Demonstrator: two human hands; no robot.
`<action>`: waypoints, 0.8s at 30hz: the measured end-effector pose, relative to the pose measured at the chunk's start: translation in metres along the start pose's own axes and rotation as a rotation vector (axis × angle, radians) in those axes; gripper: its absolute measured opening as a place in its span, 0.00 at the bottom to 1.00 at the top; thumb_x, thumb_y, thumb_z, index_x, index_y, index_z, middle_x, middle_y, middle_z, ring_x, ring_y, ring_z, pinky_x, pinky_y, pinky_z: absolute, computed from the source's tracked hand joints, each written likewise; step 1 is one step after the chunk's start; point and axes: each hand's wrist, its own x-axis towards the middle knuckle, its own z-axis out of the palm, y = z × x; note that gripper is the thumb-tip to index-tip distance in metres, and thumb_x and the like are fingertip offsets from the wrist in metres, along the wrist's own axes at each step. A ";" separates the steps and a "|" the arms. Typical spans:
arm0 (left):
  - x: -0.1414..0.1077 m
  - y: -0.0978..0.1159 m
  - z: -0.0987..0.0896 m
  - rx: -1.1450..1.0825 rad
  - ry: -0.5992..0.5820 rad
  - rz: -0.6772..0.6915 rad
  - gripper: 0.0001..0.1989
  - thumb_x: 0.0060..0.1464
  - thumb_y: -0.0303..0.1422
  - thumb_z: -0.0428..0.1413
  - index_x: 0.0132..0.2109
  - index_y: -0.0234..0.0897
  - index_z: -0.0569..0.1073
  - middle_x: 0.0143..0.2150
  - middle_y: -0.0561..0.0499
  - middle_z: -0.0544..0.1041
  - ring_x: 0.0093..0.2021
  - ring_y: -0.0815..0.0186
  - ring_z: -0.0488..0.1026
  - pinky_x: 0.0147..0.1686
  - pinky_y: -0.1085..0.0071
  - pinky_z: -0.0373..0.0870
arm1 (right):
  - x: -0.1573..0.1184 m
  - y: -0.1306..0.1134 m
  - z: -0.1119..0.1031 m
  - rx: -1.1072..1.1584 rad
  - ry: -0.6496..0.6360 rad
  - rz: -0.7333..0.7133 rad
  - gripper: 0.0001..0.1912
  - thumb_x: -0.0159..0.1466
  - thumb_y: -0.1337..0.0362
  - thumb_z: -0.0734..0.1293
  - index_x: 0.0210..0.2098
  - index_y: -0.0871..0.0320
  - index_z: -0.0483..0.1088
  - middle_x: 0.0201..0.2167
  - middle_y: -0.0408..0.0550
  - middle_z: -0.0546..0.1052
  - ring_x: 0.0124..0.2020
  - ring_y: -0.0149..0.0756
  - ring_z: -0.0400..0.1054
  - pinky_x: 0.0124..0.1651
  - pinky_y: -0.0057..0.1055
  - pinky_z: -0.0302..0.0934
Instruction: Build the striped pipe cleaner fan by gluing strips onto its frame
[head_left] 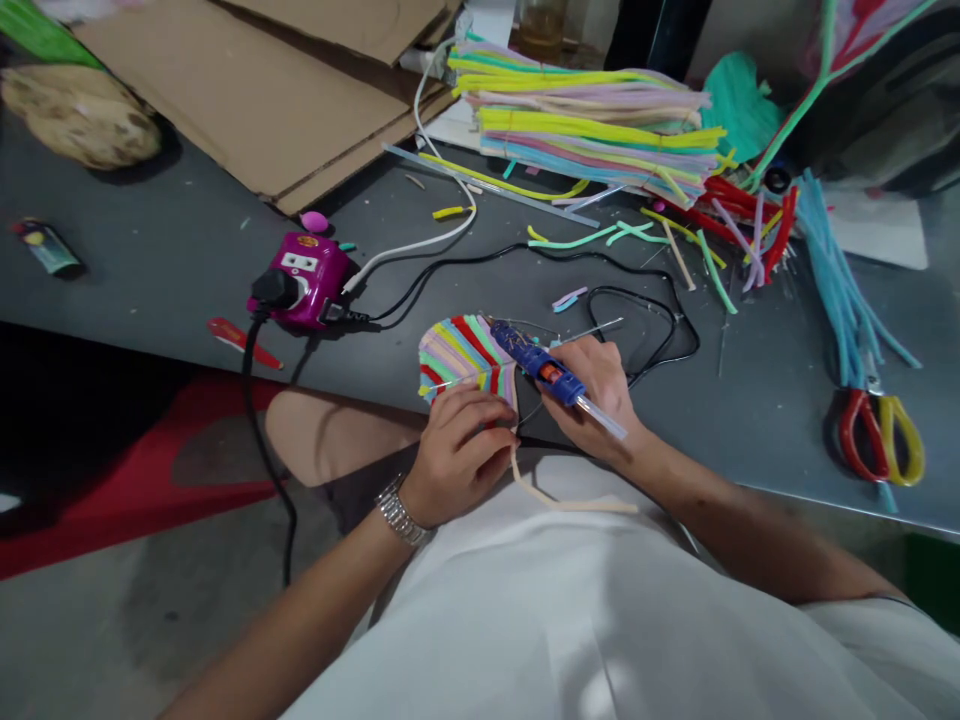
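My left hand (465, 450), a metal watch at its wrist, is closed on a leaf-shaped piece (457, 345) made of striped pipe cleaners in several colours. From its fingers a loose cream pipe cleaner (555, 503) trails across the white shirt. My right hand (592, 390) grips a blue glue gun (540, 360), a clear glue stick (602, 417) jutting from its back end. The gun's nozzle reaches the upper right edge of the striped piece; whether it touches cannot be told. A thin wire (592, 330) passes close to the right fingers.
Bundles of pipe cleaners (592, 130) lie at the back. A purple power adapter (311, 280) with cords stands left, near a red cutter (244, 342) and cardboard (262, 90). Scissors (870, 435) lie right, below blue pipe cleaners (832, 270). A black cord (465, 257) loops behind my hands.
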 end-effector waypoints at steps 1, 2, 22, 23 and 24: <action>0.000 0.000 -0.001 0.003 -0.009 0.001 0.08 0.59 0.25 0.61 0.42 0.44 0.75 0.46 0.49 0.82 0.51 0.60 0.77 0.61 0.50 0.71 | 0.000 0.000 0.000 0.000 -0.005 0.005 0.09 0.67 0.62 0.64 0.45 0.54 0.72 0.36 0.48 0.78 0.41 0.44 0.69 0.45 0.40 0.55; 0.001 0.001 -0.001 0.004 -0.016 0.002 0.08 0.59 0.25 0.61 0.42 0.44 0.75 0.46 0.49 0.82 0.51 0.60 0.77 0.61 0.50 0.71 | 0.000 -0.001 0.000 -0.001 -0.007 0.009 0.08 0.67 0.62 0.64 0.45 0.54 0.72 0.36 0.48 0.78 0.41 0.44 0.69 0.45 0.40 0.55; 0.018 0.018 0.002 0.062 -0.008 -0.196 0.06 0.63 0.23 0.56 0.41 0.39 0.69 0.38 0.48 0.80 0.42 0.59 0.75 0.46 0.57 0.72 | -0.001 0.005 0.006 -0.014 0.003 0.013 0.08 0.67 0.62 0.64 0.45 0.54 0.72 0.36 0.48 0.77 0.40 0.45 0.68 0.44 0.40 0.55; 0.019 0.019 0.002 0.072 -0.009 -0.218 0.05 0.63 0.24 0.56 0.41 0.39 0.69 0.37 0.48 0.79 0.42 0.59 0.75 0.45 0.58 0.72 | -0.001 0.005 0.006 -0.017 0.003 0.014 0.08 0.67 0.62 0.64 0.45 0.54 0.72 0.36 0.48 0.77 0.41 0.45 0.68 0.45 0.41 0.55; 0.019 0.019 0.002 0.079 -0.010 -0.236 0.05 0.63 0.24 0.56 0.41 0.39 0.70 0.37 0.48 0.79 0.41 0.59 0.75 0.44 0.58 0.72 | -0.001 0.005 0.007 -0.019 0.010 0.013 0.08 0.67 0.62 0.64 0.44 0.55 0.72 0.35 0.48 0.77 0.40 0.45 0.68 0.45 0.41 0.55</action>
